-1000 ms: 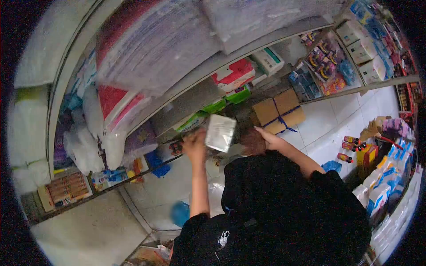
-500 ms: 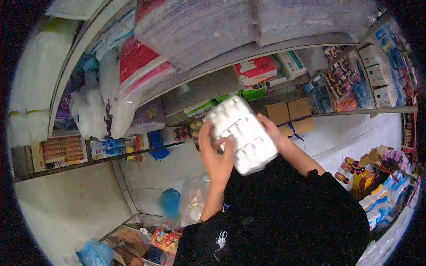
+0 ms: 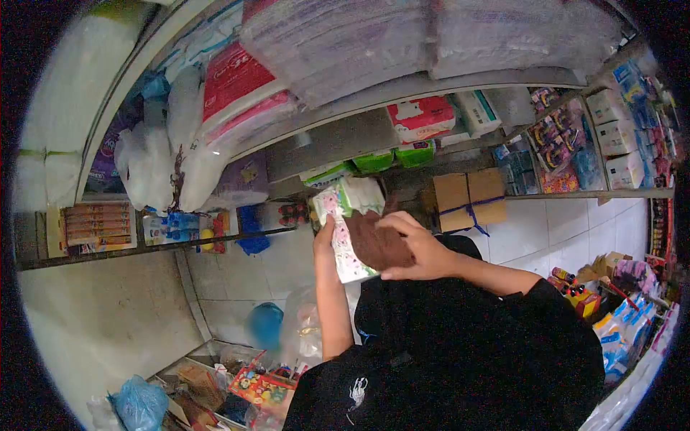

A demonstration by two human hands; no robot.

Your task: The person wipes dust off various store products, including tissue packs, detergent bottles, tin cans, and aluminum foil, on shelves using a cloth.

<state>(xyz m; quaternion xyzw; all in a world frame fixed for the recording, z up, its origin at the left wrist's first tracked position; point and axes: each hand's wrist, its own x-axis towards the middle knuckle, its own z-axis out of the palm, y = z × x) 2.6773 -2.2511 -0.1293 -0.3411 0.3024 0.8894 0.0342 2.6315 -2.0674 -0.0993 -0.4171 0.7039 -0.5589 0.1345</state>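
Note:
A white pack [image 3: 348, 267] printed with pink flowers and green patches, looking like packaged tissues, is held up in front of the black shirt. My left hand [image 3: 327, 248] grips its left side, the thumb lying along the edge. Bunched in my right hand [image 3: 424, 248], a brown cloth [image 3: 379, 243] presses on the pack's face and covers much of its right part. The far side of the pack is hidden.
Green packs [image 3: 415, 154] and a red-and-white pack [image 3: 422, 119] sit on the shelf ahead. A cardboard box [image 3: 460, 192] tied with blue cord stands to their right. Plastic bags [image 3: 147, 176] hang at left. A blue bag [image 3: 140, 402] lies low at left.
The pack has turned from a plain white side to its flowered side and shifted slightly left and down. My right hand has moved from the pack's right edge onto its face, with the brown cloth now showing.

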